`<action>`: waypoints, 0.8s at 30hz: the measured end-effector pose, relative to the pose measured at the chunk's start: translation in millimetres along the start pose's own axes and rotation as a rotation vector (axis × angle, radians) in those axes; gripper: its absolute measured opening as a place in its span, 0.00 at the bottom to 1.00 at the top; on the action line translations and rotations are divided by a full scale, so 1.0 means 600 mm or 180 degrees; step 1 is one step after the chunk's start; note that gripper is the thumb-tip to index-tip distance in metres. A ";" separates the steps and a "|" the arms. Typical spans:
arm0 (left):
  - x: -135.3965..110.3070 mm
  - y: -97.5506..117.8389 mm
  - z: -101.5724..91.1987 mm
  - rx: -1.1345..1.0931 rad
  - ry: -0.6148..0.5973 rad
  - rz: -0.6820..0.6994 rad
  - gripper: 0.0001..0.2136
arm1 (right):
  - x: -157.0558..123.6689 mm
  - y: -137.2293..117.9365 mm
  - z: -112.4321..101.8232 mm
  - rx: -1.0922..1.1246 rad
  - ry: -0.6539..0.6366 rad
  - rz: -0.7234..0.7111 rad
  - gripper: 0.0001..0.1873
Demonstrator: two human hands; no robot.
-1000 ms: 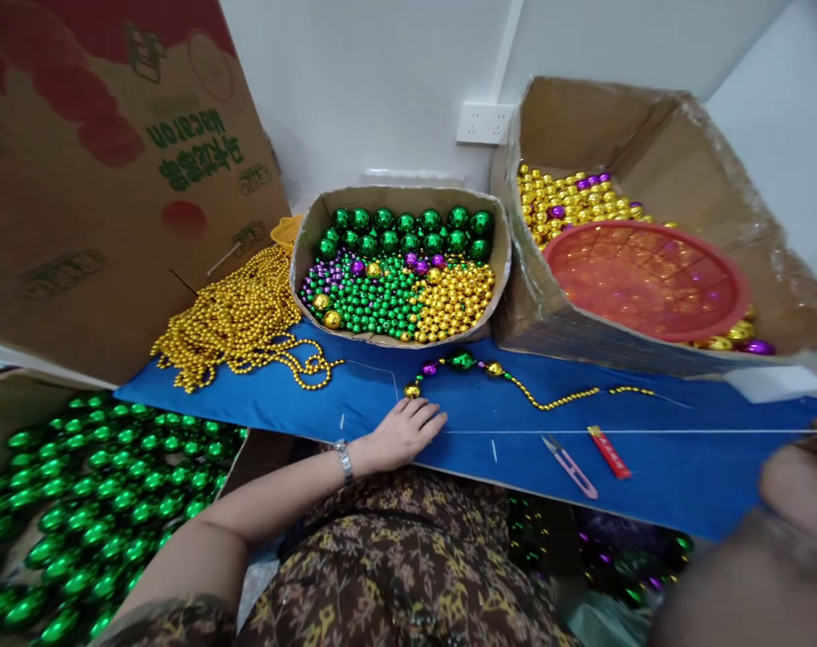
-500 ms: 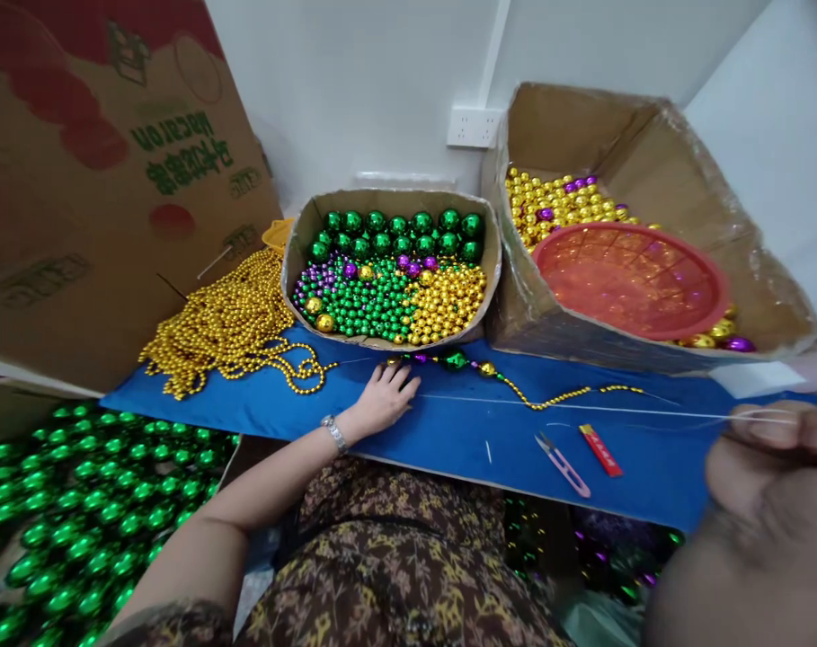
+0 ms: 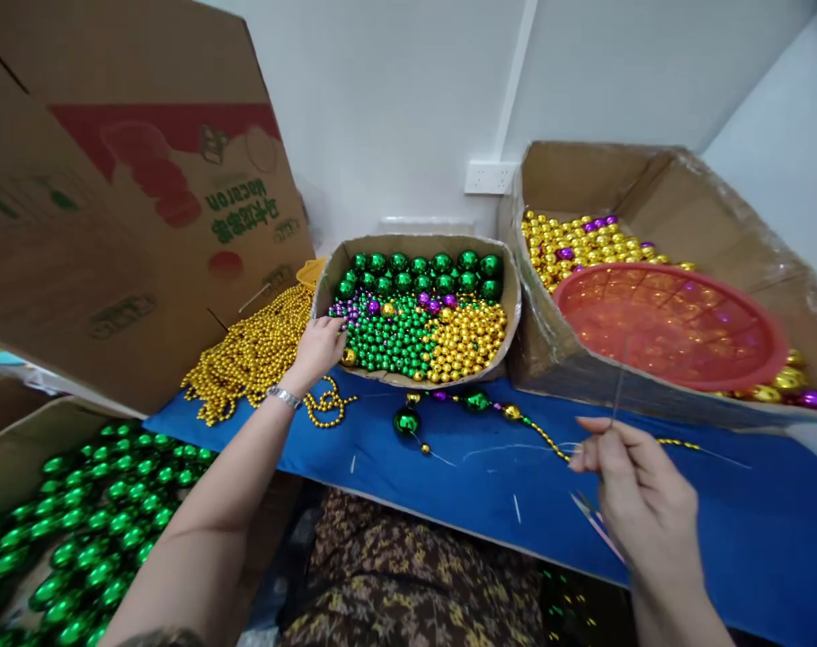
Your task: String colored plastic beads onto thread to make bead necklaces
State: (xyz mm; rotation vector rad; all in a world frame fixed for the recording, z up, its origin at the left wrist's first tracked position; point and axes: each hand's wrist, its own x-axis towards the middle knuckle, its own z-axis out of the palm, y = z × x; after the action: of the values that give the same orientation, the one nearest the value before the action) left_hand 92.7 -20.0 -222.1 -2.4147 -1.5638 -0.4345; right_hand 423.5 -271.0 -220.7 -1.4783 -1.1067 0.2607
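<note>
My left hand [image 3: 320, 346], with a metal-banded watch on its wrist, reaches over the left rim of a cardboard box of beads [image 3: 509, 346]. Its fingers are apart beside small purple beads [image 3: 344, 310]. My right hand [image 3: 643, 490] pinches a thin needle [image 3: 619, 386] that points upward above the blue cloth. A pale thread [image 3: 516, 447] trails leftward from near that hand. In front of the box lies a bead strand [image 3: 476, 401] of gold, purple and green beads, passing behind my right hand. A large green bead [image 3: 406, 421] and a small gold one [image 3: 425, 448] lie close by.
Gold bead strings [image 3: 246, 359] are heaped at the left. A bigger carton [image 3: 536, 350] at the right holds gold beads and a red basket [image 3: 670, 323]. Thread snips [image 3: 593, 521] lie partly behind my right hand. Large green beads [image 3: 91, 512] fill a container lower left.
My left hand has moved from the cloth left and up to the box's purple beads. My right hand has come inward from the far right; the taut thread is now slack. The view has shifted.
</note>
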 end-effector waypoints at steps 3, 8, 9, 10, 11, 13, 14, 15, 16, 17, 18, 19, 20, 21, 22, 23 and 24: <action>0.025 -0.022 0.003 0.0378 -0.0587 0.0028 0.15 | -0.009 0.007 0.008 -0.0068 -0.0441 -0.0090 0.13; 0.018 -0.015 0.017 0.0507 -0.0877 -0.0054 0.16 | -0.024 0.014 0.019 -0.0289 -0.0697 -0.0314 0.13; 0.014 -0.011 0.019 0.0529 -0.0879 -0.0090 0.17 | -0.027 0.015 0.021 -0.0305 -0.0748 -0.0339 0.13; 0.010 -0.008 0.020 0.0542 -0.0865 -0.0129 0.18 | -0.030 0.016 0.022 -0.0310 -0.0781 -0.0369 0.13; 0.008 -0.005 0.021 0.0544 -0.0841 -0.0169 0.19 | -0.033 0.017 0.024 -0.0313 -0.0810 -0.0399 0.12; 0.003 0.000 0.020 0.0505 -0.0789 -0.0210 0.19 | -0.038 0.018 0.027 -0.0324 -0.0840 -0.0458 0.12; 0.002 0.002 0.020 0.0471 -0.0757 -0.0213 0.19 | -0.040 0.018 0.028 -0.0330 -0.0848 -0.0483 0.11; 0.001 0.003 0.020 0.0432 -0.0713 -0.0205 0.19 | -0.043 0.018 0.030 -0.0331 -0.0853 -0.0502 0.11; 0.001 0.004 0.019 0.0383 -0.0651 -0.0186 0.19 | -0.045 0.019 0.031 -0.0327 -0.0861 -0.0518 0.11; 0.000 0.004 0.019 0.0321 -0.0573 -0.0159 0.19 | -0.047 0.019 0.032 -0.0324 -0.0877 -0.0533 0.10; 0.000 0.004 0.019 0.0244 -0.0481 -0.0132 0.19 | -0.049 0.019 0.033 -0.0318 -0.0878 -0.0553 0.10; -0.001 0.003 0.019 0.0155 -0.0385 -0.0114 0.19 | -0.050 0.020 0.034 -0.0314 -0.0879 -0.0570 0.10; -0.001 0.003 0.018 0.0054 -0.0292 -0.0103 0.19 | -0.050 0.020 0.034 -0.0314 -0.0882 -0.0578 0.10; 0.000 0.004 0.018 -0.0061 -0.0203 -0.0101 0.19 | -0.050 0.019 0.034 -0.0319 -0.0885 -0.0578 0.10; 0.000 0.004 0.017 -0.0191 -0.0116 -0.0108 0.19 | -0.050 0.019 0.034 -0.0327 -0.0888 -0.0572 0.10; 0.001 0.006 0.016 -0.0336 -0.0032 -0.0120 0.19 | -0.050 0.018 0.033 -0.0339 -0.0888 -0.0563 0.10; 0.002 0.007 0.014 -0.0493 0.0047 -0.0123 0.19 | -0.049 0.017 0.033 -0.0356 -0.0891 -0.0549 0.10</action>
State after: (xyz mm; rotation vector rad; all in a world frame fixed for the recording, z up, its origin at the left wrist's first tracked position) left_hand 98.2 -17.8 -229.9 -2.4909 -1.6290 -0.6004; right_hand 398.8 -278.2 -247.2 -1.4633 -1.4866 0.2946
